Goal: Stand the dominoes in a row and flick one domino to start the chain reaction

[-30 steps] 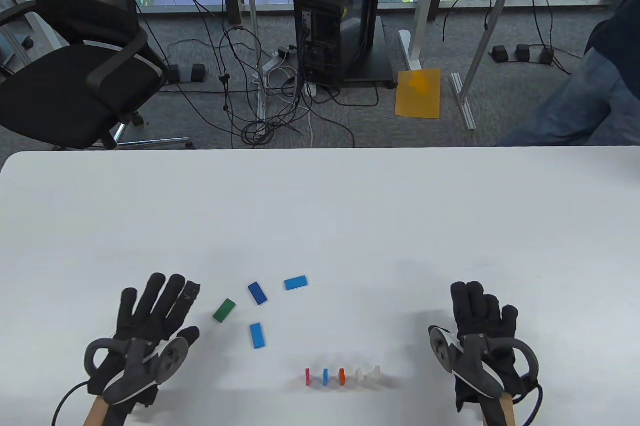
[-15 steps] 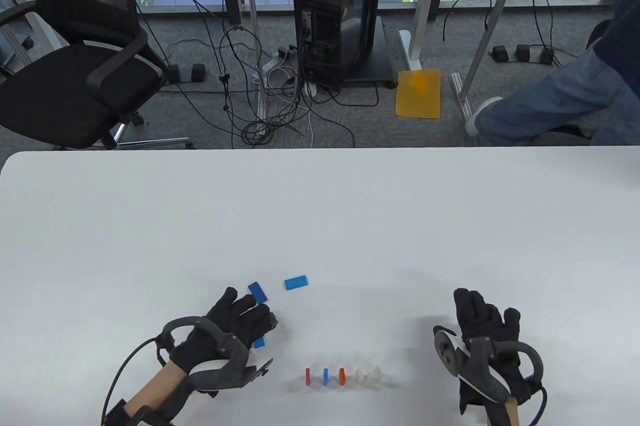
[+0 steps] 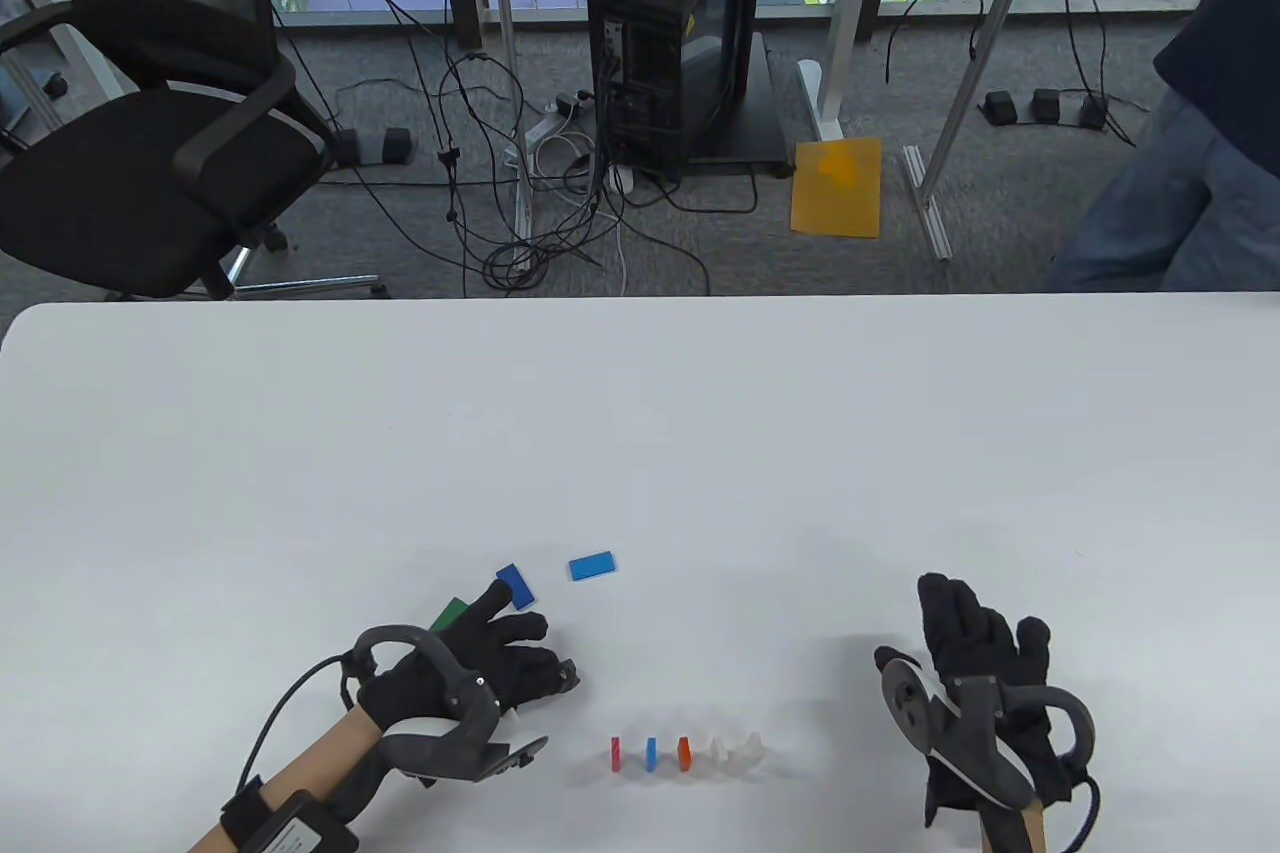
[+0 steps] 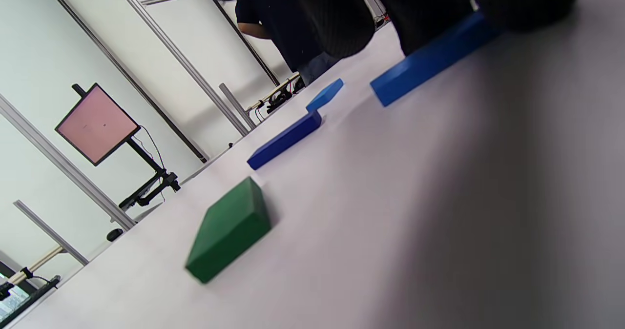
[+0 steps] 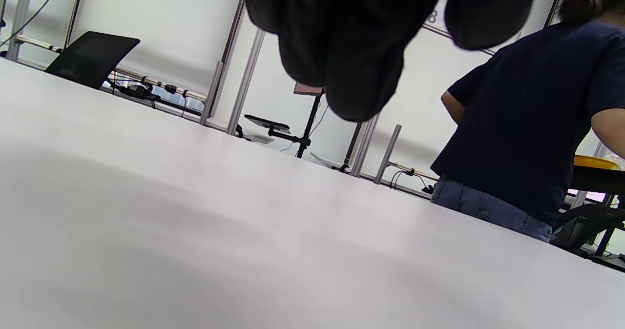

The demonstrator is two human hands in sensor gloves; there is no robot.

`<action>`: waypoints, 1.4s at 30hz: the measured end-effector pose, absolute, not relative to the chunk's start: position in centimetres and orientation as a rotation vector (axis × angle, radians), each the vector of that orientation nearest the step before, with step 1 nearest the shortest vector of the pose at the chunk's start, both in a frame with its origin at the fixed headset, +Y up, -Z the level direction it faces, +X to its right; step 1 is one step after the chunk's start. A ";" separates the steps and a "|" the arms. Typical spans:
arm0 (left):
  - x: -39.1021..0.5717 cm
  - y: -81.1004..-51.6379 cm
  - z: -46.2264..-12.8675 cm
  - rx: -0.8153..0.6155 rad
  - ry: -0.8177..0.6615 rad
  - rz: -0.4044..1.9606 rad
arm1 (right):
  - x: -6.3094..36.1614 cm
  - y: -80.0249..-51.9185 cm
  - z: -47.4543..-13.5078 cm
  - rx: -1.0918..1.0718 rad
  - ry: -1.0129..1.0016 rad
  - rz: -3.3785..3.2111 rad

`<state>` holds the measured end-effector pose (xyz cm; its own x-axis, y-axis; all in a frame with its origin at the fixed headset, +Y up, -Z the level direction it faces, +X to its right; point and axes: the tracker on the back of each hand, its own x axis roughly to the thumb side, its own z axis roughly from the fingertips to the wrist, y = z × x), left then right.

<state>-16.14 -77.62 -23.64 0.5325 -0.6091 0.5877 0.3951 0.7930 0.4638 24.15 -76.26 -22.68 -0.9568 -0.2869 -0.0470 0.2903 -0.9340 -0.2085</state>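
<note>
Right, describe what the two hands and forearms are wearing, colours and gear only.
Both the left hand and the right hand wear black fabric gloves that cover the fingers. Each carries a grey ring-shaped tracker with white panels on its back. The forearms are bare. A black strap with a white label wraps the left forearm, and a black cable loops from it.

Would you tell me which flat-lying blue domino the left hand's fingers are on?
The mid-blue domino under the left hand; the other two lie clear.
</note>
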 end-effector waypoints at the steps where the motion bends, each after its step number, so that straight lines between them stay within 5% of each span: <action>1: -16.0 -77.7 -23.7 0.304 -0.819 -0.612 | 24.1 -76.3 -22.7 0.020 0.307 -2.828; 13: -16.3 -77.2 -23.8 0.346 -0.783 -0.544 | 23.8 -76.0 -22.5 0.013 0.288 -2.819; 25: -22.1 -70.7 -22.0 0.370 -0.622 -0.031 | 23.2 -76.0 -22.4 -0.032 0.263 -2.797; 42: -21.0 -71.9 -18.8 0.385 -0.615 0.001 | 22.8 -75.3 -21.8 -0.037 0.335 -2.802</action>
